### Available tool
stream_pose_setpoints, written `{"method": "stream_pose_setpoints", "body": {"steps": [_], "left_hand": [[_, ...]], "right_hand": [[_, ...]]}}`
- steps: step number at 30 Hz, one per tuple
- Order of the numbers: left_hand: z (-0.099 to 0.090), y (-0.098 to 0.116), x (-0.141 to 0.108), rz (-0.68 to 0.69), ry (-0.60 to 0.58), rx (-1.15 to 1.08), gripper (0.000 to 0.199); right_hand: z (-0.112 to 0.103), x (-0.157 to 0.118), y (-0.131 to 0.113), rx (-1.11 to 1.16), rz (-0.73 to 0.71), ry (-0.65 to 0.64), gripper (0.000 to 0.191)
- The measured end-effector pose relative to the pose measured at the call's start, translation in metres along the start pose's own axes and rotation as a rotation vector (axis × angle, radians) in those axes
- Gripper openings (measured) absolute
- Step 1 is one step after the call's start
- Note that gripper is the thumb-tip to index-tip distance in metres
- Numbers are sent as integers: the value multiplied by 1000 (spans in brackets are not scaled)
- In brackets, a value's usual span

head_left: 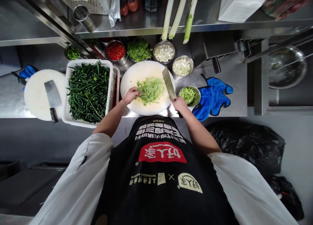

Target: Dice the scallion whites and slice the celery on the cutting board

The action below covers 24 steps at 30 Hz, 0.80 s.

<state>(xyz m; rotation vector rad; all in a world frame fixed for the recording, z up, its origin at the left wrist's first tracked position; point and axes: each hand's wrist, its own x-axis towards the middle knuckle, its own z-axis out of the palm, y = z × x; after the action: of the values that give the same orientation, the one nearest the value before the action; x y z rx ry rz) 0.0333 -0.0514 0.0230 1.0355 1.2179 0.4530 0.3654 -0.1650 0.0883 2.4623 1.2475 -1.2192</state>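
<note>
Chopped pale green stalks lie in a loose heap on a round white cutting board. At the heap's left edge is my left hand, its fingers closed together; what they pinch, if anything, is too small to name. My right hand grips the handle of a cleaver, whose blade rests over the right side of the board, beside the heap. Just right of that hand stands a metal bowl of cut green pieces.
A white basket of green chilies stands left of the board. Farther left, another cleaver lies on a second board. Bowls of red chilies and white cubes line the back. A blue cloth lies right.
</note>
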Motion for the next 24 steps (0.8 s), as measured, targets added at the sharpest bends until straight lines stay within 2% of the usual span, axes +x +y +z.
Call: {"method": "stream_pose_setpoints", "body": {"steps": [3, 6, 10, 12, 13, 17, 20, 24], "left_hand": [[-1, -10, -15, 5, 22, 29, 17], [9, -22, -25, -1, 4, 117, 5], [30, -34, -31, 16, 82, 393, 23], [39, -36, -30, 81, 123, 570, 15], [42, -36, -29, 119, 109, 652, 12], [47, -33, -24, 223, -12, 853, 18], [42, -31, -20, 246, 0, 816, 19], [29, -31, -13, 188, 90, 612, 18]], "right_hand": [[-1, -1, -1, -15, 3, 5, 35], [-1, -2, -1, -17, 7, 3, 34], [-1, -2, -1, -22, -2, -5, 33], [-2, -2, -2, -19, -5, -5, 33], [-2, -3, -2, -16, -3, -3, 33], [-4, -6, -5, -14, 10, 9, 32], [-5, -8, -7, -23, 16, 18, 32], [-4, -7, -6, -16, 20, 15, 33]]}}
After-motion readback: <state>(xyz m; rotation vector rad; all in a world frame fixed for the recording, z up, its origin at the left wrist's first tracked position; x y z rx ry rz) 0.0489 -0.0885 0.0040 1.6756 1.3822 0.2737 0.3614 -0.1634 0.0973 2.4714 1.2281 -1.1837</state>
